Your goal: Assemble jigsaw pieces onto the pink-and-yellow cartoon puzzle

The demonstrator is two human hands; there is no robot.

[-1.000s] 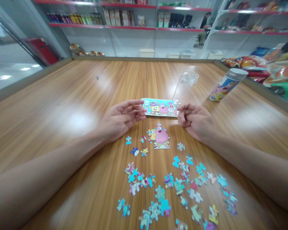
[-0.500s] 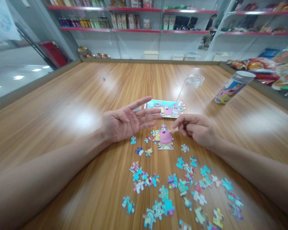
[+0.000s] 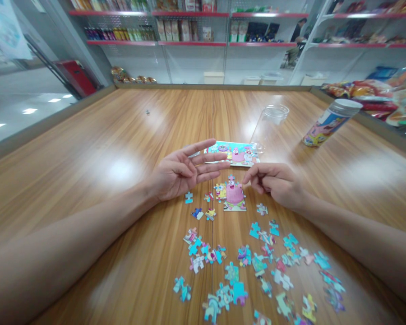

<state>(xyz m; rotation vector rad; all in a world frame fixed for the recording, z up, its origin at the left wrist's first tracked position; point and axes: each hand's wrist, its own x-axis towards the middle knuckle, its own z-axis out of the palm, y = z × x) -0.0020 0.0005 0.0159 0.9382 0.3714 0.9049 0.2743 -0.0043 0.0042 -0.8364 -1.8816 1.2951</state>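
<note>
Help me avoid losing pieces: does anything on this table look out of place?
One thing: a small object sits alone toward the far left of the table, well apart from the loose puzzle pieces nearer the person. It is too small to identify. Otherwise, no damage is visible.

My feed shows a bright indoor scene in cool white light, seemingly from overhead. White glare pools on the left of the wooden tabletop (image 3: 122,131), with a weaker patch at right; the far-left floor (image 3: 11,113) throws back hard highlights. I see the near left forearm (image 3: 67,253) softly shaded. The wide lens stretches the edges; far shelf goods (image 3: 176,30) look blurred, puzzle pieces (image 3: 232,273) slightly soft.
</note>
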